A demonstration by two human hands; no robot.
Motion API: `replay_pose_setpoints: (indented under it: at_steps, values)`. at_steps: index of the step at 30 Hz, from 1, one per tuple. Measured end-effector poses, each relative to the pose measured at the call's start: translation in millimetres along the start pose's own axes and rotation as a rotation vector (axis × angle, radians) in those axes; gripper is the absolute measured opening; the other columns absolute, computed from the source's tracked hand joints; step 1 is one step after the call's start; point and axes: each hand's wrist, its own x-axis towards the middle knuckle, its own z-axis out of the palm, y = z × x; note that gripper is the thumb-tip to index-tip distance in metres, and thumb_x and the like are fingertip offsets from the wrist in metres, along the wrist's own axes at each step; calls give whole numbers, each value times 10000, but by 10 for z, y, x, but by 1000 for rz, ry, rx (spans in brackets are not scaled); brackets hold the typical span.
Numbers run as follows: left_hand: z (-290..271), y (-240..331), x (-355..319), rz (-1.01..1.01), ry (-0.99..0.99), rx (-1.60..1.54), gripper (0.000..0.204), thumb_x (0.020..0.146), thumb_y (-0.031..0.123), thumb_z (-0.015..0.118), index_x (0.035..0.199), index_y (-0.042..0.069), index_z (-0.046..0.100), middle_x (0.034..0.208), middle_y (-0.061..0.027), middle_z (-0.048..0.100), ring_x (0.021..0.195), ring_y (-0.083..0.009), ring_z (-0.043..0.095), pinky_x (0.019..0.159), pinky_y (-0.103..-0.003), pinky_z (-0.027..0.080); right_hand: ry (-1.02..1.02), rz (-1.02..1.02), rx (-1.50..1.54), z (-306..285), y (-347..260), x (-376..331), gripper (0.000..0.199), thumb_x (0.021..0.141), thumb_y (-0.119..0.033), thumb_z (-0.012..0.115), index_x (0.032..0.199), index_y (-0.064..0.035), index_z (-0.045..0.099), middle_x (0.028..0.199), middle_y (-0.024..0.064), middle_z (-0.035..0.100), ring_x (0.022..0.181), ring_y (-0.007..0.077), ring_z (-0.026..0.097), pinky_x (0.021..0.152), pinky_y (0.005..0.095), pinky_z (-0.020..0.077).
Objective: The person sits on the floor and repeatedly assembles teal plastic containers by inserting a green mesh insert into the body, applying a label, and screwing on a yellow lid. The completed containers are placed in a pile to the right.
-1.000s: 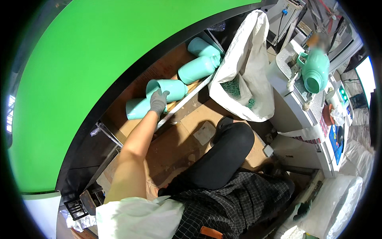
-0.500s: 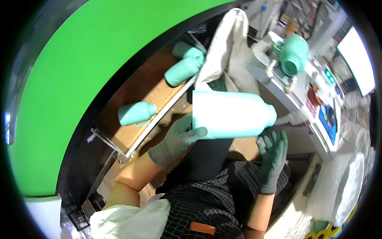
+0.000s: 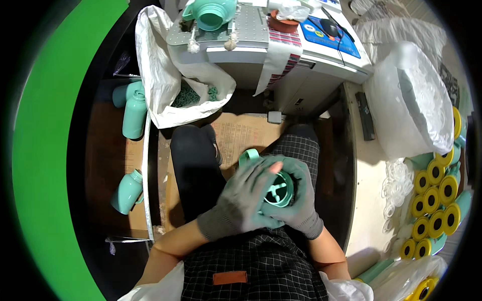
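A mint-green plastic jug [image 3: 273,220] stands in front of my lap, its round mouth [image 3: 287,196] turned up toward me and its loop handle [image 3: 248,156] sticking out on the far side. A pale green cross-shaped piece [image 3: 276,189] shows inside the mouth. My left hand [image 3: 238,193], in a grey-green knit glove, lies closed over the jug's left side and rim, with one bare fingertip poking out. My right hand [image 3: 305,200], gloved alike, wraps round its right side. Most of the jug's body is hidden by the hands.
A white sack [image 3: 156,65] with green scraps stands ahead, beside a machine bed [image 3: 246,25] bearing another green jug [image 3: 211,16]. Further green jugs [image 3: 134,116] lie in the left tray. At right sit a clear plastic bag [image 3: 401,110], white rings [image 3: 396,185] and several yellow-rimmed jugs [image 3: 431,199].
The jug has swung from lying sideways in my left hand to mouth-up close to my lap. My right hand, apart and spread before, now grips it too. My view has turned.
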Motion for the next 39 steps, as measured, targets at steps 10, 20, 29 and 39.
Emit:
replay_pose_setpoints:
  at_steps: [10, 20, 29, 39]
  values:
    - [509, -78, 306, -15, -309, 64, 1108, 665, 539, 870, 1566, 83, 413, 1017, -71, 605, 943, -243, 610, 832, -451, 497, -562, 190, -641, -617, -241, -149, 349, 916, -249, 710, 1186, -53, 609, 983, 135, 679, 899, 312, 717, 769, 416, 576]
    - [532, -137, 319, 92, -284, 44, 1064, 675, 571, 860, 1522, 74, 451, 1197, -96, 645, 1097, -292, 637, 1135, -539, 388, -722, 59, -738, -646, -121, -50, 292, 885, -246, 737, 1134, -107, 672, 1010, 87, 648, 894, 252, 702, 758, 393, 576]
    - [-44, -345, 190, -149, -104, -212, 913, 651, 456, 950, 1357, 23, 565, 1127, -129, 715, 1086, -312, 710, 932, -437, 573, -224, -487, -697, -452, -22, 57, 298, 824, -203, 765, 1121, -177, 779, 937, -30, 744, 693, 111, 658, 565, 261, 483]
    - [-280, -570, -100, -296, 147, -200, 775, 653, 451, 964, 1197, 26, 613, 1092, -129, 719, 986, -288, 737, 848, -407, 613, 265, 45, 87, -80, 92, 74, 258, 969, -219, 683, 1157, -45, 708, 942, 23, 732, 740, 120, 670, 648, 316, 541]
